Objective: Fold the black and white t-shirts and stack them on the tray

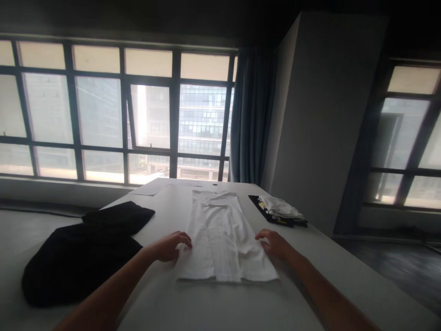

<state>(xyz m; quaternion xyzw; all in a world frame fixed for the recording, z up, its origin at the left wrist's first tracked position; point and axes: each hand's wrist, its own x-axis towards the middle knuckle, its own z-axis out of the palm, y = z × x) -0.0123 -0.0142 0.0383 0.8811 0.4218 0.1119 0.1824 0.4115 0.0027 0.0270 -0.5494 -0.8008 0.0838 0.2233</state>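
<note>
A white garment (222, 234) lies folded into a long narrow strip on the white table (193, 303), running away from me. My left hand (169, 246) rests with curled fingers at the strip's left edge, near its front end. My right hand (275, 242) touches the strip's right edge at about the same height. Neither hand holds anything lifted; whether the fingers pinch the cloth is unclear.
A black garment (82, 257) lies spread on the table at the left. A small stack of folded clothes (279, 209), white on dark, sits at the right far side. Papers (151, 188) lie at the table's far end, before large windows (103, 115). The table's right edge drops to dark floor.
</note>
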